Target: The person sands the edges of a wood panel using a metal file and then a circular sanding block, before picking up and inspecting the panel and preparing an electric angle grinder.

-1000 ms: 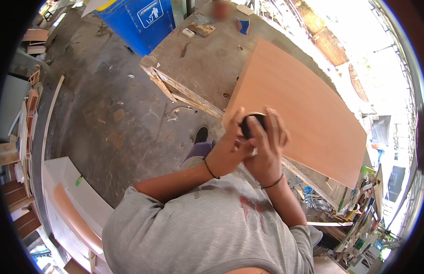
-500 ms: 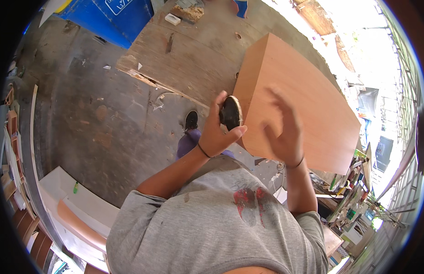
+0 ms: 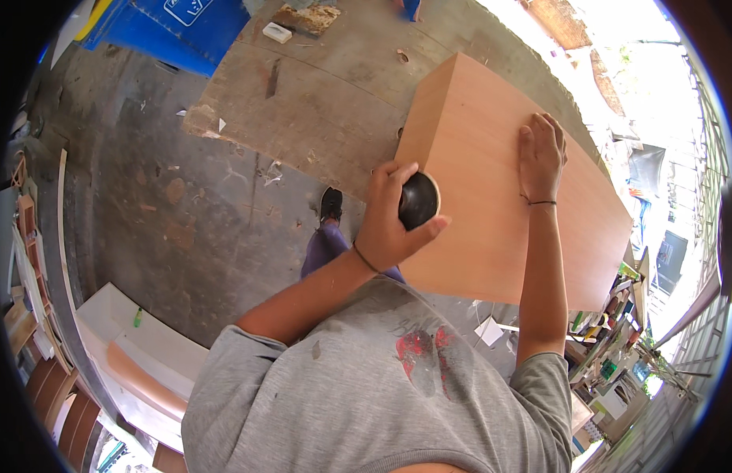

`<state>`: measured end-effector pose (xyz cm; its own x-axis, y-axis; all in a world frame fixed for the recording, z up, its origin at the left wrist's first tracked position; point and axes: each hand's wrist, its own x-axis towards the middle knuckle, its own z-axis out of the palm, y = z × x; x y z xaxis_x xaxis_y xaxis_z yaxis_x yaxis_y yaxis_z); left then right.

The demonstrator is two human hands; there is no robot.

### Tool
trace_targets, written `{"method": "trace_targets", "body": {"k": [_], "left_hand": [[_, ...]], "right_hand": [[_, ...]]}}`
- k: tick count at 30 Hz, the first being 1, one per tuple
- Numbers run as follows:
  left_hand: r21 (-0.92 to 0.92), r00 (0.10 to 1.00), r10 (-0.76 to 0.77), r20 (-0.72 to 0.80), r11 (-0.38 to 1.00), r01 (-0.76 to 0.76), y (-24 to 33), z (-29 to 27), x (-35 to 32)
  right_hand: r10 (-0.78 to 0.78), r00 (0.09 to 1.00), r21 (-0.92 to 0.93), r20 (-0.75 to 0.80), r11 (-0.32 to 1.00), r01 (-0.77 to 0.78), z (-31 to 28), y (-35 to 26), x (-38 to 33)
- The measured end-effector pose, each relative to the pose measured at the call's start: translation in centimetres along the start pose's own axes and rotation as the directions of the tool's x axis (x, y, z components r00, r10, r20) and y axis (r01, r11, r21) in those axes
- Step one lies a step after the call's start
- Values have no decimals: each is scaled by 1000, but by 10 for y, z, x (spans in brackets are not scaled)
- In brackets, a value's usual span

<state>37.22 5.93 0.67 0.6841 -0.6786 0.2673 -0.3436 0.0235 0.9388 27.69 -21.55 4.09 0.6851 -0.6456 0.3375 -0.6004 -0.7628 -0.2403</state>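
Note:
My left hand is wrapped around a round black sanding pad with a pale rim. It holds the pad at the near left edge of a large box-like wooden piece with a smooth, light reddish-brown top. Whether the pad's face touches the wood cannot be made out. Farther right, my right hand rests on that top, palm down with its fingers stretched out and nothing in them.
The wooden piece lies on a worn work surface bearing a small white block. A blue bin stands far left. A long white trough-like piece lies lower left; cluttered tools and offcuts lie right.
My right hand has come down from the air onto the wood, moving right and away from me. The sanding pad has turned in my left hand and shifted slightly right.

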Motion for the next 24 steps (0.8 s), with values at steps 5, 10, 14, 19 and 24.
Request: {"method": "trace_targets", "body": {"k": [5, 10, 14, 19, 24], "left_hand": [[53, 1000, 9, 0, 999, -9, -18, 23, 93], [40, 994, -74, -81, 996, 78, -34, 39, 169], [16, 1000, -2, 20, 1000, 2, -17, 27, 94], [26, 999, -45, 12, 999, 44, -5, 24, 84], [-6, 986, -132, -102, 991, 132, -32, 49, 196]], "right_hand": [[75, 996, 0, 40, 997, -75, -6, -1, 2], [55, 997, 0, 62, 998, -55, -6, -14, 10], [38, 998, -2, 58, 999, -38, -7, 2, 1], [79, 993, -37, 90, 996, -76, -10, -6, -1], [24, 996, 27, 91, 999, -27, -7, -12, 11]]}}
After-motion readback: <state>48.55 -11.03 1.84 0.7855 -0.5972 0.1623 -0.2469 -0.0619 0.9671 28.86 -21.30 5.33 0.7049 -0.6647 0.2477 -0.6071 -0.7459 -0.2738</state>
